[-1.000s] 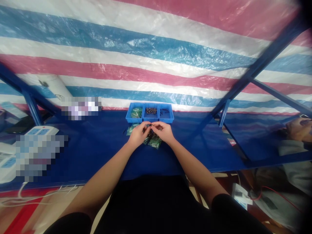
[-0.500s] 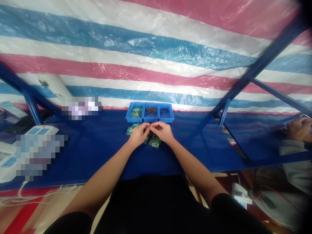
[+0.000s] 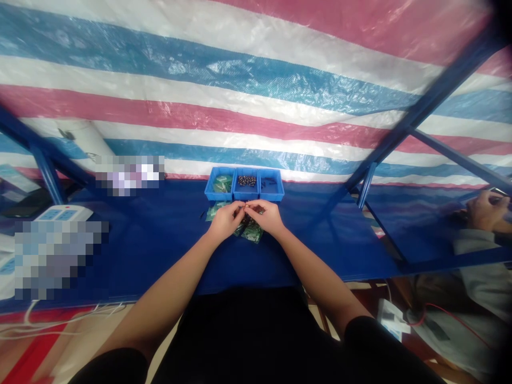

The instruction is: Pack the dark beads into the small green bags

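My left hand (image 3: 226, 218) and my right hand (image 3: 267, 216) meet fingertip to fingertip, both closed in a pinch. Whatever small piece sits between the fingertips is too tiny to name. Below them on the blue table lies a green plastic packet (image 3: 253, 232), partly covered by my hands, with dark and brassy small parts beside it. Another green packet (image 3: 212, 211) shows left of my left hand. Just beyond stand three joined blue bins: the left bin (image 3: 213, 195) has green packets, the middle bin (image 3: 246, 195) brass-and-black small parts, the right bin (image 3: 276, 195) dark slim pieces.
A white power strip (image 3: 76, 213) lies at the left of the table (image 3: 160, 266). Blue metal frame bars (image 3: 384, 144) slope up at both sides, before a striped plastic sheet (image 3: 256, 80). At the right edge, another person's hand (image 3: 486, 210) and grey sleeve show.
My hands keep the same pinch over the packets, almost unmoved. The view has shifted slightly, and the other person's hand at the right looks a little different in position.
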A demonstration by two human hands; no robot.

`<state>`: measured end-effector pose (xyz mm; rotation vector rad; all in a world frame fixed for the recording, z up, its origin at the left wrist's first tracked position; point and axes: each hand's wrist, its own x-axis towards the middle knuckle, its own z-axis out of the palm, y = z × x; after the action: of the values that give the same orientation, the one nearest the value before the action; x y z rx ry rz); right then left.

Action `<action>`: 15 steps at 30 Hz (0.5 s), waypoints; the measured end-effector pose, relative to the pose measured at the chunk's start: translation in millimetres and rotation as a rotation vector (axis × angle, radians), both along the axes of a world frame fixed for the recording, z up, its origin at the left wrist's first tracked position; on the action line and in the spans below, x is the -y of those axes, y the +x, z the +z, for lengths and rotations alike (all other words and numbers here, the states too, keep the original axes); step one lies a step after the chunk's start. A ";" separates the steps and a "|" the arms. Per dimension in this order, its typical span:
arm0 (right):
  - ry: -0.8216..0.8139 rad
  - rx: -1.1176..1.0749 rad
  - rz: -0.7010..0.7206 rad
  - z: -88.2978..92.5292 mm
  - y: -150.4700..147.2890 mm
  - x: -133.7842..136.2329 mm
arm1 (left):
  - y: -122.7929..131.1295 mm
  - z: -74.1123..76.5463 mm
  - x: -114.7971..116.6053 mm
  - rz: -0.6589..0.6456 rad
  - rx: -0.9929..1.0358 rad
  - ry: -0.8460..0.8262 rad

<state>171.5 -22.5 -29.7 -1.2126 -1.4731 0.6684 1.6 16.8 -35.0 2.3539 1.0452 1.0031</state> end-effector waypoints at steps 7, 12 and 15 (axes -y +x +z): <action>-0.001 0.000 -0.012 -5.3 -0.3 -2.6 | 0.3 0.1 1.7 0.017 0.025 -0.013; -0.008 0.018 -0.010 -6.0 0.0 -2.9 | -0.2 0.6 1.5 0.028 0.021 -0.017; -0.011 0.017 -0.010 -5.0 0.1 -2.7 | -0.1 -0.1 1.3 0.032 0.018 -0.016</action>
<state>171.6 -19.8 -34.7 -1.2361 -1.4781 0.6615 1.6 15.5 -35.1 2.3173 1.0837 1.0222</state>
